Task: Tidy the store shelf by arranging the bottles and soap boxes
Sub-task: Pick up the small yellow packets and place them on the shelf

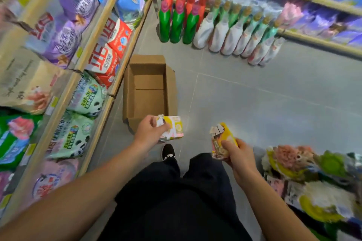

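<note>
My left hand (149,130) grips a yellow and pink soap box (173,128) above the floor, just in front of an open cardboard carton (147,88). My right hand (238,154) holds a second yellow soap box (220,139) upright at about the same height. The carton stands on the grey floor and nothing shows inside it. Against the far shelf stand green bottles with red caps (177,19) and a row of white bottles with teal necks (241,33). More soap boxes (305,172) lie blurred at the lower right.
Wooden shelves at the left (101,64) hold bags of detergent. Another shelf (317,43) with purple and blue packs runs along the back right. My dark trousers and one black shoe (168,152) show below my hands on the grey tiled floor (264,100).
</note>
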`<state>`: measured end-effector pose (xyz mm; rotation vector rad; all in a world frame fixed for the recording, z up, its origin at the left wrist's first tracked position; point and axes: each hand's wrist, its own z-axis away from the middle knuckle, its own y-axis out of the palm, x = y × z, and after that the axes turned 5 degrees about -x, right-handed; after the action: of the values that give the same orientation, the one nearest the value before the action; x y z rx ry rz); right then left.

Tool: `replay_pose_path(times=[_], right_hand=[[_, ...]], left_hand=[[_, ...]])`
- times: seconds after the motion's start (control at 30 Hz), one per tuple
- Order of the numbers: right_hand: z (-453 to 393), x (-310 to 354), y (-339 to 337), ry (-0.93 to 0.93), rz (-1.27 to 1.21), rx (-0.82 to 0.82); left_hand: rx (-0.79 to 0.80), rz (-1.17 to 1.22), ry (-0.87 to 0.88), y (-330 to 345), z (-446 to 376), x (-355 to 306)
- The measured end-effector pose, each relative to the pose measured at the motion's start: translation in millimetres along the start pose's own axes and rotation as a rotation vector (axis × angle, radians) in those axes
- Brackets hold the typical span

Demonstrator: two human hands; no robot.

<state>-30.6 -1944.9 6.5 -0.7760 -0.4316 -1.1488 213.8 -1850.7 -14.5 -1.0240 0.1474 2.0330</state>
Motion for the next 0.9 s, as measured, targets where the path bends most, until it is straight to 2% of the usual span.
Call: replay_pose_path(times=[0.17, 0.37, 0.5, 0.63, 0.73, 0.9], right_hand=[[-83, 80, 30, -0.09, 0.205, 0.116], [-199, 159, 120, -0.232, 0.557, 0.367], [-276, 183, 196, -0.298, 0.789, 0.538], [-336, 169, 275, -0.349, 0.928, 0.677], [-383, 131, 338, -0.369, 0.987, 0.734], [-476, 37, 468, -0.48, 1.135, 0.798]], left_hand=[[-0.154, 0.056, -0.002, 24, -57, -49], [-0.447, 0.316, -0.236, 57, -126, -51], [-0.677, 0.508, -0.434, 83, -176, -30], [-0.876, 0.597, -0.566, 100, -231, 10], [-0.978, 0.831, -0.615, 114, -286, 58], [-0.963, 1.123, -0.66, 139, -427, 154]])
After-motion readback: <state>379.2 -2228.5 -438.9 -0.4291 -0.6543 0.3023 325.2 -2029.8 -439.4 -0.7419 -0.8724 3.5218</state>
